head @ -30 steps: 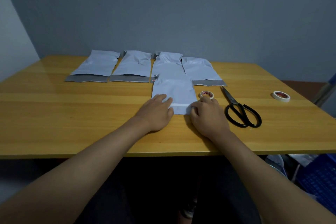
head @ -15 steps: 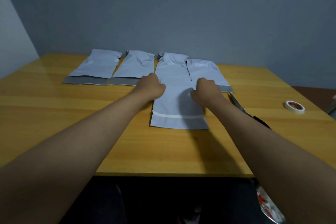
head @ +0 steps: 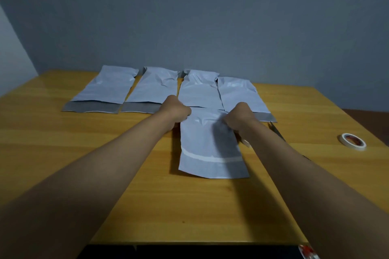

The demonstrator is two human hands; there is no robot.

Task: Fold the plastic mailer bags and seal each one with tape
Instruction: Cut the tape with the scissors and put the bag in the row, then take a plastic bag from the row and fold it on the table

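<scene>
Mailer bag point(head: 210, 143) lies flat mid-surface, its far corners gripped by curled left hand point(head: 175, 111) and right hand point(head: 239, 116). Four more bags point(head: 153, 88) are lined up behind; tape roll point(head: 353, 141) sits well apart at right on the wooden surface point(head: 63, 153).

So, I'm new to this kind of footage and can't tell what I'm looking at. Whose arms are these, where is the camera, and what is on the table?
There is no machine here. A camera worn on a person's head looks forward and down at their two bare arms. The left hand and right hand each grip a side of the near white plastic mailer bag, which lies on the yellow wooden table. Behind it, four more white mailer bags lie in a row, some with grey flaps open. A white roll of tape sits at the far right. The right arm hides most of a dark tool beside it.
</scene>
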